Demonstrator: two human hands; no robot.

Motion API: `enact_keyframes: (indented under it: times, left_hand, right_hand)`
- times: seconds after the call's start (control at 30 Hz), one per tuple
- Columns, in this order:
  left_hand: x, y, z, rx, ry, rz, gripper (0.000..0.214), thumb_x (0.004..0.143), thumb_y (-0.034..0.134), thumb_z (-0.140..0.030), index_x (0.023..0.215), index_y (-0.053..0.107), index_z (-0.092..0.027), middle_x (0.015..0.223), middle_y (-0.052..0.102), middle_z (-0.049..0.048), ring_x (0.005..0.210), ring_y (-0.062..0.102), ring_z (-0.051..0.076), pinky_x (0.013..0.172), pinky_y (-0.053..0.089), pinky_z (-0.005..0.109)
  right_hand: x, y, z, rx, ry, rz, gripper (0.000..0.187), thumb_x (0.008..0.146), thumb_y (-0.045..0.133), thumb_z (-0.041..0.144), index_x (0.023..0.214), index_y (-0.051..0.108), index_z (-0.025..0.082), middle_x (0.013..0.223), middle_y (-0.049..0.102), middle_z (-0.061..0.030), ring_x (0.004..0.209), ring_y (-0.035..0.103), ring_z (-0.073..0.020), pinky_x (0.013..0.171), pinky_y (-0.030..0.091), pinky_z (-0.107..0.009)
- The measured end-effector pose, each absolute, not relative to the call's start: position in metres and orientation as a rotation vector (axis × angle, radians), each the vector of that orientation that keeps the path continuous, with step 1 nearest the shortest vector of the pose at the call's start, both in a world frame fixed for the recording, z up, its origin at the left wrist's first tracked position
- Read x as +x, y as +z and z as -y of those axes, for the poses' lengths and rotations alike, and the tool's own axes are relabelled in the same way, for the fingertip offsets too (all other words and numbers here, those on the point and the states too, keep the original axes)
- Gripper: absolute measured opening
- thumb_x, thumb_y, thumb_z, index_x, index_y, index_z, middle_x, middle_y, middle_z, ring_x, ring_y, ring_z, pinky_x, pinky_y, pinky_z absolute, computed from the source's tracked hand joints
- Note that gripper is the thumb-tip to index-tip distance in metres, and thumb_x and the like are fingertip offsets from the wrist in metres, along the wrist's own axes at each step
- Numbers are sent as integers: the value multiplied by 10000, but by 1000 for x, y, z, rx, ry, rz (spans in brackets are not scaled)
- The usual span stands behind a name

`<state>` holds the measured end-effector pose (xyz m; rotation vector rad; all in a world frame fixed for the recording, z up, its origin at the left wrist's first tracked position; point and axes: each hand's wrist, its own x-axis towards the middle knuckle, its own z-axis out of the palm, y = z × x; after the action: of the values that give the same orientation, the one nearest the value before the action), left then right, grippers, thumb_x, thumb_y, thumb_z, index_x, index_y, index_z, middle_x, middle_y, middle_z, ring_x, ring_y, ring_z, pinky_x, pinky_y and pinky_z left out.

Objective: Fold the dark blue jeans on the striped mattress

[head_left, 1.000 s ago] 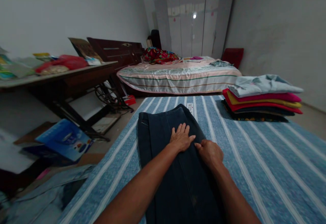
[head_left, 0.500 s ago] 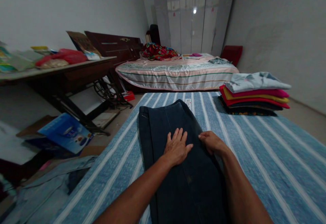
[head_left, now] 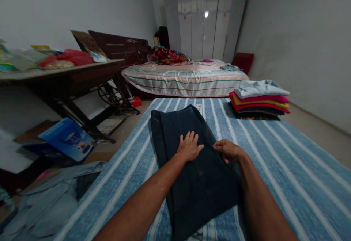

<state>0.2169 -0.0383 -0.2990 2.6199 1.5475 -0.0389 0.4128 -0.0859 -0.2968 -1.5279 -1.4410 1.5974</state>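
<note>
Dark navy trousers (head_left: 189, 193) lie lengthwise on a blue-and-white striped bedsheet (head_left: 263, 153), their waistband at the far end and a strip of the lower layer showing along the left side. My left hand (head_left: 189, 146) rests flat on the middle of the cloth, fingers spread. At the right edge, my right hand (head_left: 227, 149) has its thumb and fingers closed on the trousers' fabric. Part of the lower right of the trousers is hidden behind my right forearm.
Folded clothes (head_left: 259, 100) are stacked at the far right of the sheet. Beyond stands another bed (head_left: 186, 82) before a wardrobe (head_left: 197, 25). A sewing-machine table (head_left: 82, 67) is on the left, with a blue box (head_left: 68, 138) and pale denim (head_left: 49, 204) below.
The view has shifted slightly, and the near end of the trousers now shows. My left hand stays flat on them, and my right hand keeps hold of their right edge.
</note>
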Motion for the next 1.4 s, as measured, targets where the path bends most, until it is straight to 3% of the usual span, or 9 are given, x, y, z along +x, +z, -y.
enact_keyframes:
  times: [0.1,0.23,0.37,0.6,0.77,0.97,1.1,1.27,1.4]
  left_hand:
    - [217,-298,37,2632,-25,-1536,658,889,219,-557,1409,288,-160,1511,190,124,1394,122,276,1085,127,553]
    - [217,-299,37,2630,1,-1534,652,886,225,-565,1402,298,-173,1508,205,122,1393,130,278,1084,136,549]
    - [217,-299,39,2624,17,-1540,640,889,226,-563,1398,304,-183,1505,218,117,1393,132,270,1085,142,538]
    - [216,-300,40,2677,52,-1529,596,895,234,-549,1389,326,-230,1494,246,126,1381,175,282,1070,149,544]
    - [217,-301,40,2687,64,-1538,598,897,238,-540,1380,341,-202,1492,250,129,1382,171,278,1078,145,531]
    - [210,-291,59,2729,168,-1564,406,899,342,-372,1200,530,-175,1393,422,118,1331,297,258,1081,213,482]
    - [176,-277,94,2646,352,-1580,335,861,434,-325,1125,577,-176,1376,443,107,1287,368,242,1049,319,403]
    - [125,-272,129,2049,686,-1817,278,823,472,-291,1022,613,-159,1038,656,75,966,614,189,873,474,303]
    - [111,-272,133,1843,714,-1808,232,806,493,-305,933,625,-163,899,680,44,851,645,176,784,505,276]
  right_hand:
    - [410,-299,93,-1595,1531,1439,170,796,509,315,776,557,153,469,505,49,315,442,-89,313,251,-172]
    - [401,-309,95,-1757,1313,1374,149,801,463,187,669,526,154,391,403,71,296,372,-71,326,247,-165]
    - [395,-313,95,-1860,1171,1324,119,766,482,129,675,558,132,461,482,40,373,437,-71,381,304,-159]
    - [401,-304,113,-1867,1222,1412,140,764,490,172,637,545,150,388,399,64,306,356,-72,330,250,-168]
    - [402,-307,121,-1930,1146,1400,116,728,471,106,664,563,139,400,404,66,318,367,-66,344,253,-159]
    - [401,-308,121,-1966,1078,1394,122,726,480,100,687,591,132,426,425,60,343,374,-58,362,253,-153]
    - [402,-309,123,-1962,1070,1419,124,739,477,106,694,588,133,439,436,55,350,379,-58,359,247,-155]
    - [402,-308,124,-1966,1069,1477,136,761,461,108,714,585,134,433,429,57,344,392,-58,354,248,-153]
    - [398,-302,109,-1991,1043,1572,132,752,465,110,699,582,143,389,417,55,301,401,-84,332,256,-170]
